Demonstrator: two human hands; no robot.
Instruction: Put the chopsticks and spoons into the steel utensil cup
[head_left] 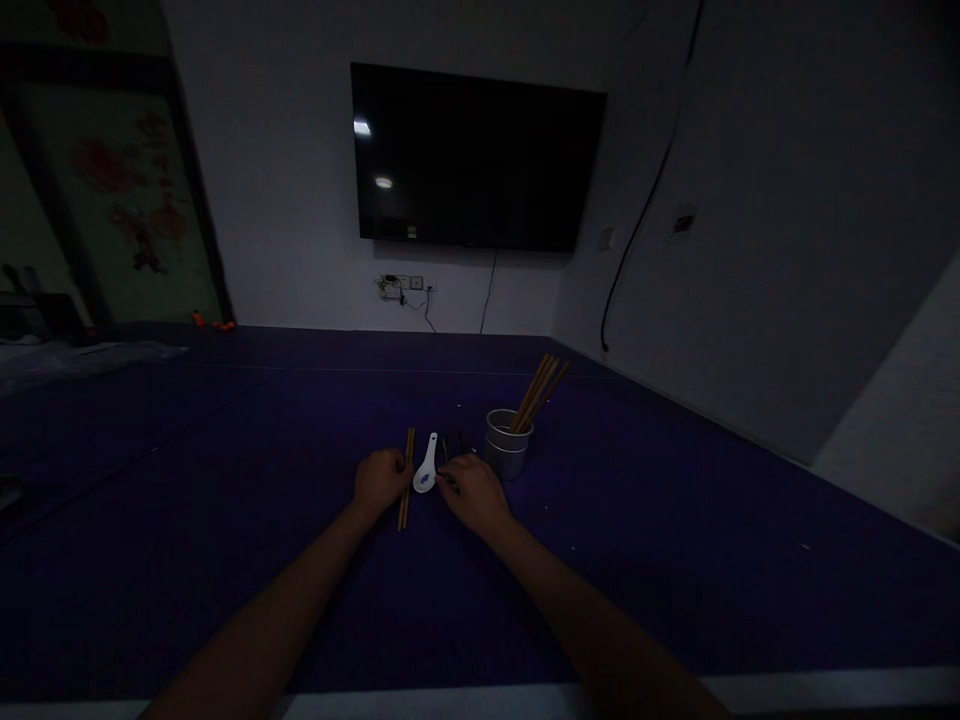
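My left hand rests on the dark blue surface with its fingers curled against a pair of wooden chopsticks that lie flat. A white ceramic spoon with a small blue mark lies between my hands. My right hand is closed low beside the spoon, fingertips near its bowl and on small dark items I cannot make out. A grey metal cup holding several wooden chopsticks stands just beyond my right hand.
A black television hangs on the white wall ahead, with sockets and cables below it. A dark door with red decorations is at the left. The room is dim. A pale edge runs along the near side.
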